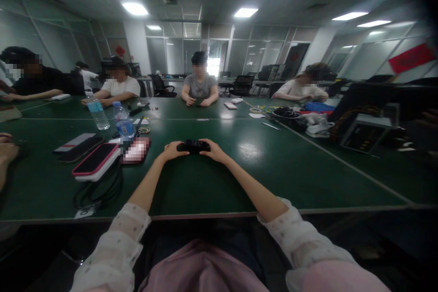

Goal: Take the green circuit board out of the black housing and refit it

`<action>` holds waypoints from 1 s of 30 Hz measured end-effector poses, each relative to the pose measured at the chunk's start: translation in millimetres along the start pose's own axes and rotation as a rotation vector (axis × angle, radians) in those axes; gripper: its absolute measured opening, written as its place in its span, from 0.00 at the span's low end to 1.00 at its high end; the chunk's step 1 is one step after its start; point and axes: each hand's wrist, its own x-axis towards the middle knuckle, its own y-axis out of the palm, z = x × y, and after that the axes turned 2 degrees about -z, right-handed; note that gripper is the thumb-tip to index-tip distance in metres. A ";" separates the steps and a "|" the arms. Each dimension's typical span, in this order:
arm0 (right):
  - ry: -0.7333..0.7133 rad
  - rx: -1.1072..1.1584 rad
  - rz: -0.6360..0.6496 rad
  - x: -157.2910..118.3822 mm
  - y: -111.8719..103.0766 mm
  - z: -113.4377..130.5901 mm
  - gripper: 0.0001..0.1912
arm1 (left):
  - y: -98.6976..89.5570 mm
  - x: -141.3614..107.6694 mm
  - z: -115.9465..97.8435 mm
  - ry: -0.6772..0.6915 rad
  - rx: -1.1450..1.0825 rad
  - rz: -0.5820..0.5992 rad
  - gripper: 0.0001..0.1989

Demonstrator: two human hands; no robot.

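Both arms stretch forward over the dark green table (212, 182). My left hand (174, 150) is closed around the left end of a small black device (194, 146), its thumb on the near side. At the right end, my right hand (212, 149) grips the same device with its fingers behind. The device is dark and boxy, with a raised middle part; its exact kind is not clear. Left of my hands lie a pixelated pink item (135, 150) and a pink-cased phone (96, 159) on top of a white object.
Two water bottles (97, 112) stand at the left, near a roll of tape (143, 130) and black cables (99, 191). A pen (271, 126), cable clutter (287, 113) and a metal-cased box (367, 132) lie to the right. Several people sit around the table.
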 end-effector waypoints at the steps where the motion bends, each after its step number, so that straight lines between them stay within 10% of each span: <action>1: 0.012 0.012 0.000 -0.5 -0.3 0.6 0.30 | -0.6 -0.6 -1.4 -0.003 0.011 0.007 0.34; 30: 0.119 0.149 -0.091 0.4 2.3 1.8 0.27 | 7.0 2.5 5.1 -0.039 0.008 -0.008 0.32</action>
